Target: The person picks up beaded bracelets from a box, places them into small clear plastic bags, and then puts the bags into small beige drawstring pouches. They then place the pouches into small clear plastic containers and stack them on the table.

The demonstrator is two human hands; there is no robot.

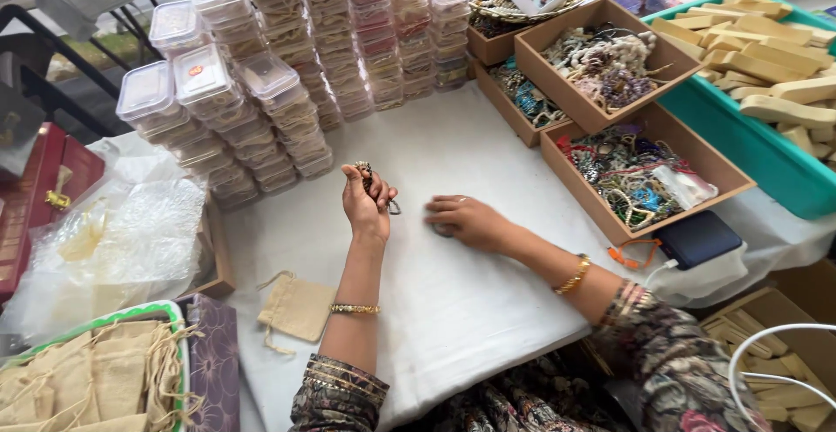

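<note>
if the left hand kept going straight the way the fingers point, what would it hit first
Probably the stacks of small clear plastic lidded boxes. The left hand, holding a small metal trinket, points away over bare white cloth toward them; depth is uncertain.

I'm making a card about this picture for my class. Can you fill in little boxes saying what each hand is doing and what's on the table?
left hand: the left hand is raised, pinching a small piece of jewellery
right hand: the right hand lies palm down on the white cloth; whether anything is under it cannot be told
near the hands: a small beige pouch lies on the cloth
behind: stacks of clear plastic boxes
to the right: brown trays of beads and jewellery, a teal bin of wooden pieces
</note>
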